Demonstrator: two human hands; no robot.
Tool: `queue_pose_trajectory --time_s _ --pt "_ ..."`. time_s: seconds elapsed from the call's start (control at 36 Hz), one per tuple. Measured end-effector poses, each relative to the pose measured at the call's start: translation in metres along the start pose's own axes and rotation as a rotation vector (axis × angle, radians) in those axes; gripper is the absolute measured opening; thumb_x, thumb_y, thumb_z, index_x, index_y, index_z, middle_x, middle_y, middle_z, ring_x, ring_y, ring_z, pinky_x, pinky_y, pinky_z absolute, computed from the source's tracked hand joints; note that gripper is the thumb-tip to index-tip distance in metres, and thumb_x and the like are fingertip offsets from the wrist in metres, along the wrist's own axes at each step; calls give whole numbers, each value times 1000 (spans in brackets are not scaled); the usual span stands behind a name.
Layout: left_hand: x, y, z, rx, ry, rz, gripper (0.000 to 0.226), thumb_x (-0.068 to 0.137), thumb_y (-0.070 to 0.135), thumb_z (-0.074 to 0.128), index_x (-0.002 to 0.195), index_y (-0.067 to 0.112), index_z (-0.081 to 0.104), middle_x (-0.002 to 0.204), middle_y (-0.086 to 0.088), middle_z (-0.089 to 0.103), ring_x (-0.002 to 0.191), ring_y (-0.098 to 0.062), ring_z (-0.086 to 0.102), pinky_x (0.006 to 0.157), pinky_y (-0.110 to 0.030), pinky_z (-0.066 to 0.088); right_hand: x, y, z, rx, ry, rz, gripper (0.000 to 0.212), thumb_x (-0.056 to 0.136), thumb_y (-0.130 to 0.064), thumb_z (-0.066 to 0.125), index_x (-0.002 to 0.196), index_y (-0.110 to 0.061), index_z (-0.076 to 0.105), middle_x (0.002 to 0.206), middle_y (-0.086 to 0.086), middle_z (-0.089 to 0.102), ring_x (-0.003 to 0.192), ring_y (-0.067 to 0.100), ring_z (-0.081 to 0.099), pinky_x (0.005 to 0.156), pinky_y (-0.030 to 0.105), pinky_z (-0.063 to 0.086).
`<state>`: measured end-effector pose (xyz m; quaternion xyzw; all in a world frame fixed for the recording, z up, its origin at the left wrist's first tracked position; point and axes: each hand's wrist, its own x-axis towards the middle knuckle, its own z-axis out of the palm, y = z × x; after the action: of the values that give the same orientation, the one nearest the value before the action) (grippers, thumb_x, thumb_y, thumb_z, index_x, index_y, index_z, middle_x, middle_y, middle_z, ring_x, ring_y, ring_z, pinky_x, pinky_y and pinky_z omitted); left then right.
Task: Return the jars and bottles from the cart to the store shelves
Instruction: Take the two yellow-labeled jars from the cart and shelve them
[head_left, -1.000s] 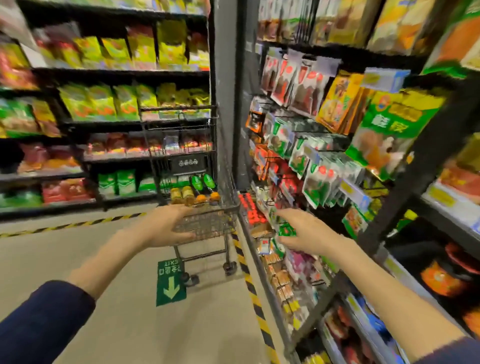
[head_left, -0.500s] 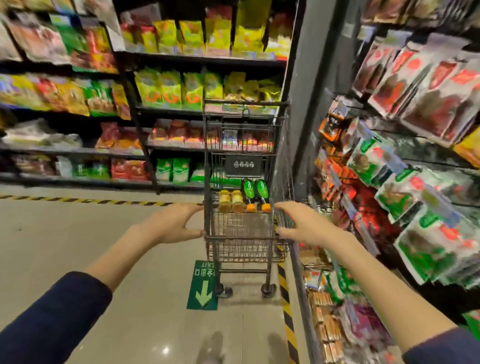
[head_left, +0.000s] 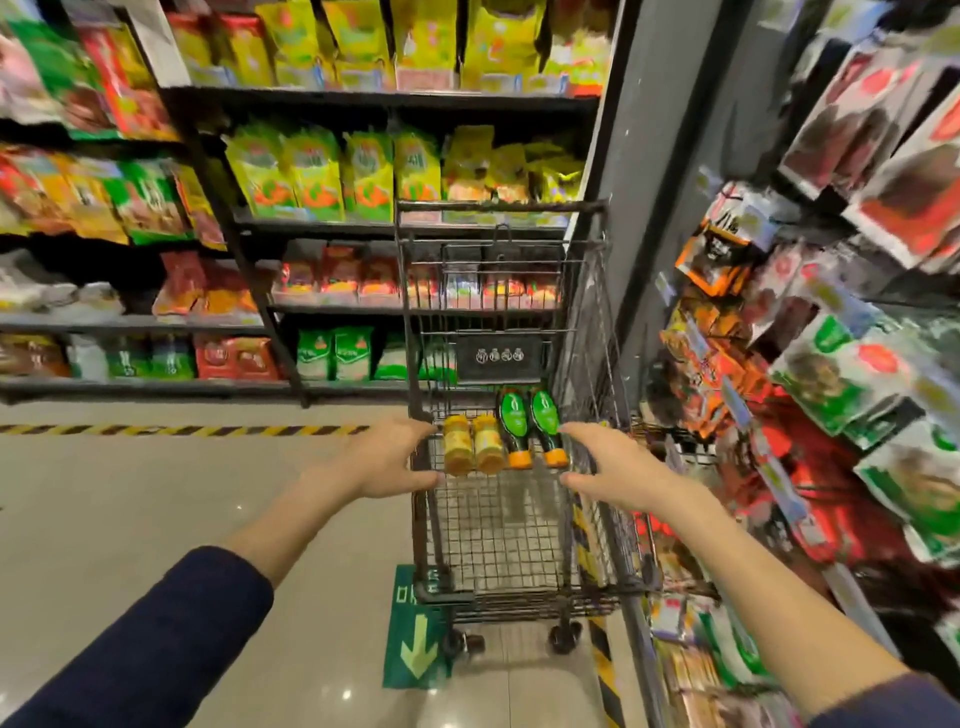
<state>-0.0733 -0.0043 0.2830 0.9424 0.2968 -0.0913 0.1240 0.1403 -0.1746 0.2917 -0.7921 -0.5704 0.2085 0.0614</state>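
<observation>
Currently, fingers and thumb of the left hand (head_left: 384, 460) are curled round the near-left corner of the cart (head_left: 422, 525); those of the right hand (head_left: 618, 465) are curled round its near-right corner. Two yellow jars (head_left: 472, 444) and two green bottles (head_left: 530, 423) are laid side by side in the cart, between the hands. Stocked shelves (head_left: 337, 96) are ranged beyond the cart.

A glossy beige floor (head_left: 156, 519) catches small spots of overhead light. A yellow-and-black striped line (head_left: 182, 429) runs along the foot of the black shelves (head_left: 363, 98) ahead, which are packed with bright snack bags (head_left: 311, 176). A grey pillar (head_left: 660, 182) stands between them and the racks of hanging packets (head_left: 857, 364) on the right. A green arrow sticker (head_left: 415, 649) lies on the floor.
</observation>
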Motion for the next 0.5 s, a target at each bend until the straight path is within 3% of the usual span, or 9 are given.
queue_pose_trajectory --time_s 0.31,0.44,0.5 --pt "145 -23 42 -134 -196 -111 72 87 46 58 142 8 33 147 -9 40 133 -24 39 108 -33 35 147 52 12 82 -157 16 65 90 -30 59 146 -13 30 149 7 37 136 23 35 107 32 33" --pt "221 -45 78 -271 -301 -232 64 82 48 61 131 8 46 113 -12 62 107 -25 58 92 -33 49 220 81 26 177 -265 56 60 89 -29 60 142 -15 35 145 5 41 133 21 40 103 31 35" --pt "247 -55 96 -293 -316 -279 55 80 47 62 121 12 53 112 -10 63 104 -25 58 89 -34 50 246 90 33 214 -291 66 59 89 -32 59 141 -16 36 143 4 44 132 20 40 101 27 34"
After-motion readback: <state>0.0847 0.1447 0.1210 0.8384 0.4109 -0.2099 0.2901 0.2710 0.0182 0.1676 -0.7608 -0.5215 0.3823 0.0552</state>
